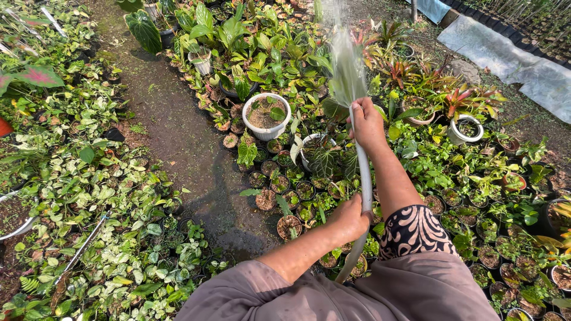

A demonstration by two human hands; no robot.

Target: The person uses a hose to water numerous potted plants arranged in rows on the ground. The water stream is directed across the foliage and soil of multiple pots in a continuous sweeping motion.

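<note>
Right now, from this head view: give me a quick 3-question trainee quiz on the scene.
1. True or false: both hands grip the hose.
2. Which hand is nearer the hose outlet: A) right hand B) left hand?
3. What stands left of the water spray, holding soil and a small plant?

Key:
1. True.
2. A; its grip is at the outlet, where the water fans out.
3. The large white pot.
</note>
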